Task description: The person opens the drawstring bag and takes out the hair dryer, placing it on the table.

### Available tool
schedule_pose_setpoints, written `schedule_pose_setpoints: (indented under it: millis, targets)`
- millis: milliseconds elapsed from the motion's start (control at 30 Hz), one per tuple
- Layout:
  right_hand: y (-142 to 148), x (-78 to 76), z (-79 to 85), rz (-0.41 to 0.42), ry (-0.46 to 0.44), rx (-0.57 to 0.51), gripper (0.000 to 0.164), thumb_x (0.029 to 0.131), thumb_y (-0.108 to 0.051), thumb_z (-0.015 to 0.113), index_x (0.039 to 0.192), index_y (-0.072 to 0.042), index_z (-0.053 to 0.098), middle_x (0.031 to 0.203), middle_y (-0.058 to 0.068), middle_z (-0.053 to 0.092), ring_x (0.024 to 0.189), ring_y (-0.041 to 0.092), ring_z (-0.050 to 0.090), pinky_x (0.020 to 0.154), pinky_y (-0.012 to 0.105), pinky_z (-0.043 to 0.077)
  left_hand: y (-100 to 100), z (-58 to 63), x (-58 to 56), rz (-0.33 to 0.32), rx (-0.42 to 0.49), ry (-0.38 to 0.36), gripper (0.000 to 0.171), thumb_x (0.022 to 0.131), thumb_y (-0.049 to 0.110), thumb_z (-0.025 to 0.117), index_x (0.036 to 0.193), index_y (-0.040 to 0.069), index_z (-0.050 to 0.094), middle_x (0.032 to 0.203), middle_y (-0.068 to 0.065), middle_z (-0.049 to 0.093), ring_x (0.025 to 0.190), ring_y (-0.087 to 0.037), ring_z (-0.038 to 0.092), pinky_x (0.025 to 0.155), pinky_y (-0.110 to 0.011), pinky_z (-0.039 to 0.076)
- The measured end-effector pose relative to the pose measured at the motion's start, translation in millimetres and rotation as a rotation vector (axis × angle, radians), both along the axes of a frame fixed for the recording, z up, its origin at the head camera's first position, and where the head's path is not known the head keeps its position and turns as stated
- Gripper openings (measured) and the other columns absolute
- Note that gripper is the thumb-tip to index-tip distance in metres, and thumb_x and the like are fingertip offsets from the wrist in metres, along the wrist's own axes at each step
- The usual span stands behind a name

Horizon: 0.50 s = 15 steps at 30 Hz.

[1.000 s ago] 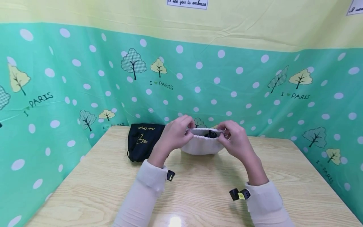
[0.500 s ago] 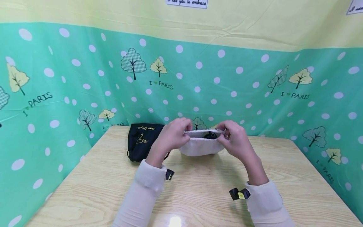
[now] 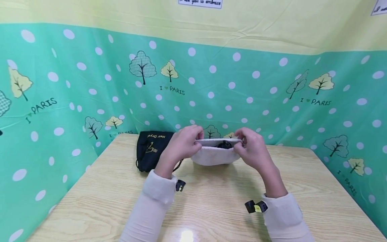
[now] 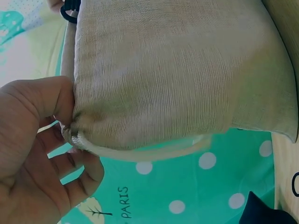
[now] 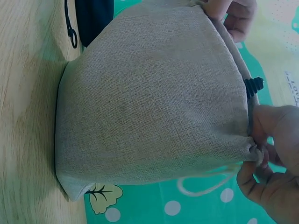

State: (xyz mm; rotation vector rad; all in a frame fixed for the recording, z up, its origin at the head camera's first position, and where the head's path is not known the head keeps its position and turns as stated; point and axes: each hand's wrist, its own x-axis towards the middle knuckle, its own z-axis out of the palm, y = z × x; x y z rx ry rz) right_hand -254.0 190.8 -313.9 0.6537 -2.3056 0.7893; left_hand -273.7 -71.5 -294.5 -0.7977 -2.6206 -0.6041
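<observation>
A beige woven drawstring bag (image 3: 215,156) stands upright on the table, its mouth stretched wide and flat. At the left corner of the mouth, my left hand (image 3: 183,144) pinches the gathered rim between thumb and fingers. My right hand (image 3: 253,148) pinches the opposite corner the same way. Between the two rims a black object (image 3: 224,144) shows inside the bag; its ribbed end (image 5: 253,87) pokes out at the mouth in the right wrist view. A pale cord loop (image 5: 205,191) hangs by the bag's side near the right hand. The bag's lower contents are hidden.
A black drawstring pouch (image 3: 151,154) with gold "Hair Dryer" lettering lies left of the bag, partly behind my left forearm. The wooden table (image 3: 211,208) ends at a green dotted curtain (image 3: 181,107) behind and at both sides.
My left hand has shifted slightly left and down, pulling the bag's mouth straighter and tauter. My right hand has hardly moved; the black pouch stays in place.
</observation>
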Motion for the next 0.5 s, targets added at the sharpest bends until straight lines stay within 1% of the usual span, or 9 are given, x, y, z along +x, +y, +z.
schedule_pose_setpoints:
  millis: [133, 300, 400, 500]
  targets:
    - [1.9, -0.5, -0.8, -0.038, -0.018, -0.007, 0.028, 0.079, 0.013, 0.058, 0.102, -0.001, 0.066, 0.084, 0.008, 0.06, 0.067, 0.019, 0.047, 0.056, 0.03, 0.041, -0.4, 1.8, 1.7, 0.004, -0.009, -0.01, 0.022, 0.078, -0.002, 0.062, 0.085, 0.019, 0.057, 0.084, 0.005, 0.055, 0.079, -0.017, 0.052, 0.065, -0.033, 0.044]
    - [3.4, -0.4, 0.6, -0.029, -0.005, 0.023, 0.026, 0.081, 0.014, 0.061, 0.101, -0.001, 0.066, 0.087, 0.009, 0.063, 0.073, 0.021, 0.054, 0.062, 0.034, 0.047, -1.9, 3.3, 2.9, 0.009, -0.001, -0.012, 0.021, 0.079, -0.001, 0.061, 0.081, 0.018, 0.055, 0.081, 0.003, 0.053, 0.077, -0.017, 0.051, 0.063, -0.033, 0.043]
    - [3.9, 0.9, 1.8, -0.021, -0.02, 0.033, 0.027, 0.08, 0.015, 0.065, 0.1, -0.002, 0.066, 0.087, 0.009, 0.062, 0.076, 0.022, 0.057, 0.065, 0.037, 0.05, -2.2, 3.1, 2.3, -0.017, 0.024, 0.001, 0.02, 0.08, -0.001, 0.061, 0.078, 0.017, 0.053, 0.078, 0.002, 0.051, 0.074, -0.017, 0.05, 0.063, -0.032, 0.042]
    - [3.9, 1.5, 1.6, -0.011, -0.046, 0.038, 0.028, 0.079, 0.017, 0.067, 0.1, -0.002, 0.066, 0.087, 0.008, 0.061, 0.076, 0.023, 0.057, 0.065, 0.038, 0.051, -2.2, 2.7, 1.7, -0.061, 0.062, 0.005, 0.019, 0.082, -0.002, 0.059, 0.075, 0.014, 0.051, 0.074, 0.0, 0.049, 0.072, -0.018, 0.048, 0.064, -0.031, 0.041]
